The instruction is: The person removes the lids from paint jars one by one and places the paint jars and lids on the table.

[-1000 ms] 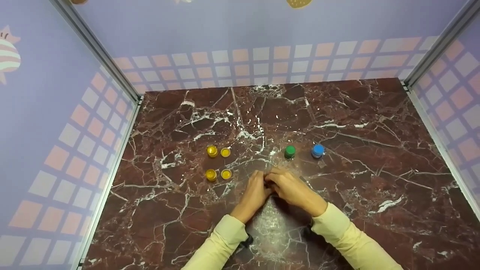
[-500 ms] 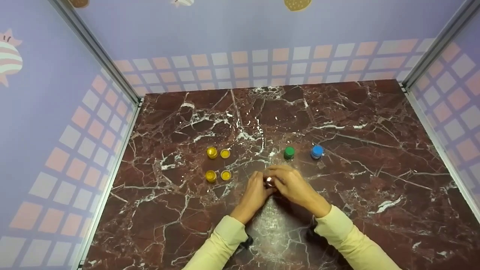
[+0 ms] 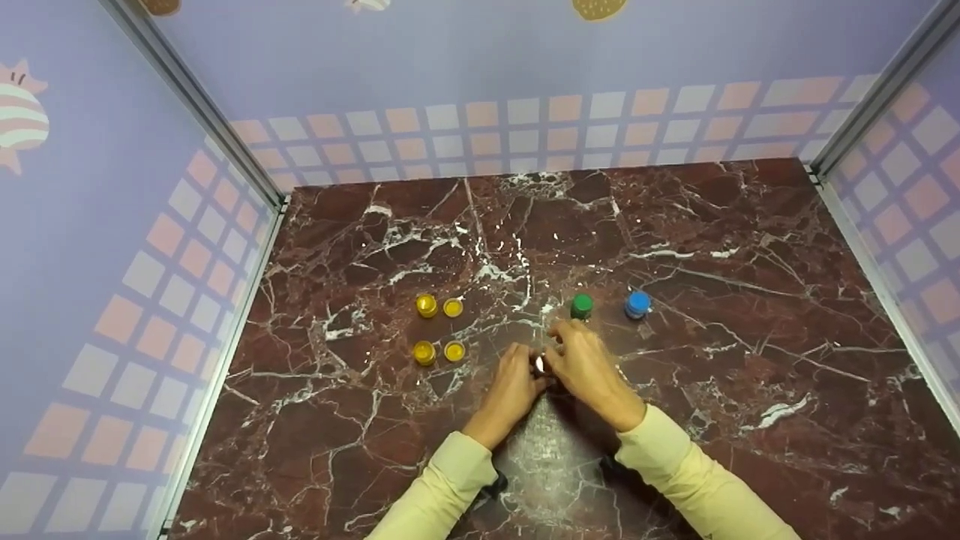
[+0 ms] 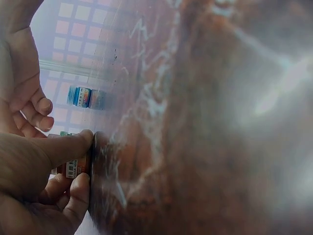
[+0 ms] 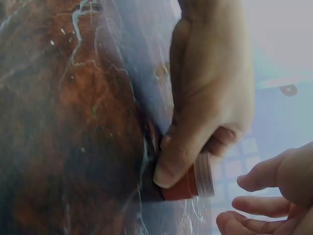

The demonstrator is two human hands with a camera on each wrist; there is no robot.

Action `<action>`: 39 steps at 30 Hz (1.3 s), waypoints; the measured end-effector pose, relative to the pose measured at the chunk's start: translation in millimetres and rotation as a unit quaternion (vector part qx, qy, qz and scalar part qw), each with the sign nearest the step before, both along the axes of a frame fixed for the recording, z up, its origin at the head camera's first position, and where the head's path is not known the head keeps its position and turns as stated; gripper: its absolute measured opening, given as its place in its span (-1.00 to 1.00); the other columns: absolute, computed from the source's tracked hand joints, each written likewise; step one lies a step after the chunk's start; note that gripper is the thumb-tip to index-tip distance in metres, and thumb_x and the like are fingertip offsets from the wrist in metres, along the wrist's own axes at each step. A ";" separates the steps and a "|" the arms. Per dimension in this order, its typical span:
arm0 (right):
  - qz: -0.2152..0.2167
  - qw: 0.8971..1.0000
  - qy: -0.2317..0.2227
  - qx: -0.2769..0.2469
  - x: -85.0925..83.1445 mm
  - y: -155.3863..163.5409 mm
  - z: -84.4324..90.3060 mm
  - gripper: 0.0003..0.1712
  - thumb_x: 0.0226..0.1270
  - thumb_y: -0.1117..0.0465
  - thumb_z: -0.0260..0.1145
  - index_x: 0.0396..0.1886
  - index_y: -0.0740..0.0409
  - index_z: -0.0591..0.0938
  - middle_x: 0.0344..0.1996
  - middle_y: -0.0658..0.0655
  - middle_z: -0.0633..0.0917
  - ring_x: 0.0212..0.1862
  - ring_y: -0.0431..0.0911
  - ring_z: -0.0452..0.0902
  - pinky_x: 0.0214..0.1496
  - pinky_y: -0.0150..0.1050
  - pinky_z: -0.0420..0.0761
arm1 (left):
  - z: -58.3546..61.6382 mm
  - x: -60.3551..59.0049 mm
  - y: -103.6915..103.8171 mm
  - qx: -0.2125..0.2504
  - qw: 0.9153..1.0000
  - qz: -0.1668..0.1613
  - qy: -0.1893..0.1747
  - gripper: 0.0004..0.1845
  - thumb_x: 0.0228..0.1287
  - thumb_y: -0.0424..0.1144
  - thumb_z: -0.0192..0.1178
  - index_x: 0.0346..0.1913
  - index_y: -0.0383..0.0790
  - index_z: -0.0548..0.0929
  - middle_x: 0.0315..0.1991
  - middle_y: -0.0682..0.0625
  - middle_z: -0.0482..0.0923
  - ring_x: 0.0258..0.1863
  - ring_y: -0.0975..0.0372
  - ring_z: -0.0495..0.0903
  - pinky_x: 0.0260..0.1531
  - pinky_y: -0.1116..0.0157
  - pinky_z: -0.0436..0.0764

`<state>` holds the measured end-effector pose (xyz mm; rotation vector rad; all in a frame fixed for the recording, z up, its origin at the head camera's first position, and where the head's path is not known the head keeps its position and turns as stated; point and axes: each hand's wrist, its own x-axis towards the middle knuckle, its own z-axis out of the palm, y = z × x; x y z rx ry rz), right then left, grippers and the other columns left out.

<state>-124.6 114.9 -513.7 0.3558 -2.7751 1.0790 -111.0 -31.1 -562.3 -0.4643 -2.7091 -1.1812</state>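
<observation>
My left hand (image 3: 510, 390) grips a small reddish-brown paint jar (image 5: 182, 188) low on its body, thumb on one side and fingers on the other. The jar stands upright on the marble-patterned table; its ribbed upper end is uncovered, and a white glint shows on top in the head view. My right hand (image 3: 589, 371) hovers just beside the jar, its fingers loosely bent and apart from it, with nothing visible between them. Close beyond the right fingertips stands a green paint jar (image 3: 581, 306), and a blue paint jar (image 3: 637, 304) is farther right.
Two yellow paint jars without lids, one at the back (image 3: 426, 305) and one in front (image 3: 424, 353), stand to the left. A yellow lid (image 3: 452, 307) lies beside the back jar, another lid (image 3: 454, 351) beside the front one. Patterned walls (image 3: 480, 135) border the table (image 3: 337, 450).
The right hand's fingers were over the top of the reddish-brown jar; they have lifted and drawn away to the right, exposing it. My left hand keeps its grip in place.
</observation>
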 end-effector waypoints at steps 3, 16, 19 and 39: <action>0.018 0.999 0.003 0.032 4.6 -2.8 -2.8 -0.76 0.22 0.34 0.46 -0.14 0.35 0.70 -0.22 0.27 0.67 -0.25 0.21 0.69 -0.19 0.09 0.69 | -1.3 0.5 0.5 -0.009 1.000 -0.002 0.021 -0.68 0.01 -0.43 0.53 -0.21 -0.39 0.60 -0.29 -0.13 0.53 -0.28 -0.01 0.62 -0.18 0.10 0.64; 0.062 0.996 0.032 0.063 7.6 -6.7 -5.2 -0.81 0.16 0.33 0.53 -0.33 0.31 0.66 -0.34 0.25 0.66 -0.34 0.18 0.65 -0.33 0.09 0.64 | -2.1 -0.6 -1.3 -0.004 1.000 -0.002 0.029 -0.68 -0.06 -0.49 0.46 -0.19 -0.42 0.61 -0.27 -0.15 0.54 -0.24 -0.04 0.62 -0.12 0.06 0.62; 0.081 0.994 0.026 0.069 8.5 -6.3 -3.1 -0.82 0.13 0.39 0.51 -0.31 0.32 0.66 -0.33 0.24 0.63 -0.34 0.19 0.64 -0.31 0.10 0.65 | -2.3 -0.3 -2.6 -0.010 0.999 -0.012 0.039 -0.68 -0.05 -0.50 0.44 -0.19 -0.39 0.59 -0.26 -0.14 0.53 -0.24 -0.03 0.61 -0.12 0.07 0.61; 0.181 0.983 0.004 0.008 3.4 11.8 -4.6 -0.63 0.01 0.58 0.38 -0.10 0.39 0.68 -0.21 0.22 0.67 -0.19 0.07 0.63 -0.11 -0.06 0.70 | 3.5 2.0 -0.3 -0.019 1.000 0.005 -0.004 -0.71 0.03 -0.48 0.48 -0.24 -0.36 0.57 -0.27 -0.13 0.52 -0.26 -0.01 0.61 -0.17 0.10 0.62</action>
